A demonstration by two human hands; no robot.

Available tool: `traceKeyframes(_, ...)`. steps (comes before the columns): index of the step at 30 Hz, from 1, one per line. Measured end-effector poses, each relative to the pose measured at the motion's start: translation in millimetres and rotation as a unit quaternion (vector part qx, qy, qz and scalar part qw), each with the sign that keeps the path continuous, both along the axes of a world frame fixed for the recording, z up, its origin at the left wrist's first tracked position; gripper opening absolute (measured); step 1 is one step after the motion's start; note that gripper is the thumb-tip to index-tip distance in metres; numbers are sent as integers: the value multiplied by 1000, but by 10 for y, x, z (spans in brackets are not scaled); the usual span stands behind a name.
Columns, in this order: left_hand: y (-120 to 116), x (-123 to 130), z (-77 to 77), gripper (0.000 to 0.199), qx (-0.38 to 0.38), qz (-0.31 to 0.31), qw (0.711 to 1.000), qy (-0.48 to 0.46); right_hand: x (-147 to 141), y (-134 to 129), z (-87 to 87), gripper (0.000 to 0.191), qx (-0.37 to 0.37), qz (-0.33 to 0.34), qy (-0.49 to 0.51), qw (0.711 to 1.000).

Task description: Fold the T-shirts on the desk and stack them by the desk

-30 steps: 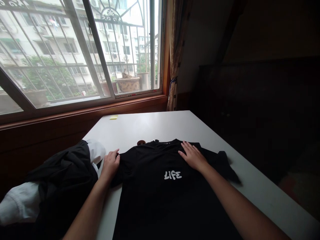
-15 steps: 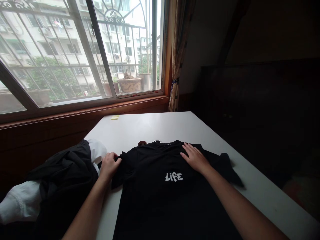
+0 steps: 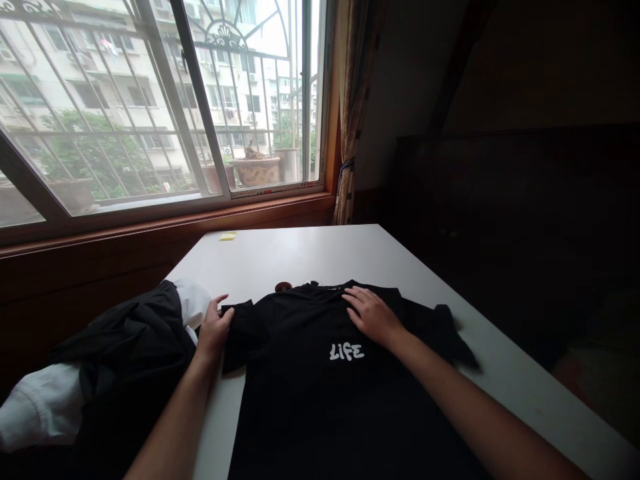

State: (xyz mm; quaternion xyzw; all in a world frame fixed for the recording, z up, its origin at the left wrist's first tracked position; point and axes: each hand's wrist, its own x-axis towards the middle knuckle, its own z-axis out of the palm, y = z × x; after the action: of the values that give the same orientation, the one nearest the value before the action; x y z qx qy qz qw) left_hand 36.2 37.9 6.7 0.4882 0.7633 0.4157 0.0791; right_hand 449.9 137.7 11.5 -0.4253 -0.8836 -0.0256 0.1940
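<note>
A black T-shirt (image 3: 310, 393) with white "Life" lettering lies spread on the white table, its collar toward the window. My left hand (image 3: 214, 330) is at the outer edge of the left-hand sleeve (image 3: 245, 327), thumb and index finger apart. Its other fingers are partly hidden. My right hand (image 3: 373, 315) rests on the shirt just below the collar, with the fingers stretched out. The right-hand sleeve (image 3: 440, 327) lies spread beyond that hand. The lower part of the shirt runs out of view at the bottom.
A heap of black and white clothes (image 3: 135, 347) lies at the left table edge. Behind the collar is a small round brown object (image 3: 283, 287). A yellow note (image 3: 228, 236) is on the far left corner of the table (image 3: 320, 250). Beyond stand a barred window and a curtain (image 3: 347, 180).
My left thumb and index finger have parted at the sleeve edge, which now lies flatter. My right hand has slid a little to the left across the shirt.
</note>
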Motion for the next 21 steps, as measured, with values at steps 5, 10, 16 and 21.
traceKeyframes(5, -19, 68, 90, 59, 25, -42, 998, -40, -780, -395, 162, 40, -65, 222, 32, 972)
traceKeyframes(10, -121, 219, 349, 67, 81, -103, 985, -116, -1348, -610, 62, 37, -71, 335, 34, 939)
traceKeyframes(16, -259, 558, 642, 59, 63, -195, 979, -2, -1372, -607, -112, 35, -145, 326, 170, 919)
traceKeyframes(21, -421, 1047, 782, 56, 49, -360, 925, 109, -1280, -394, -110, 32, -328, 185, 394, 838)
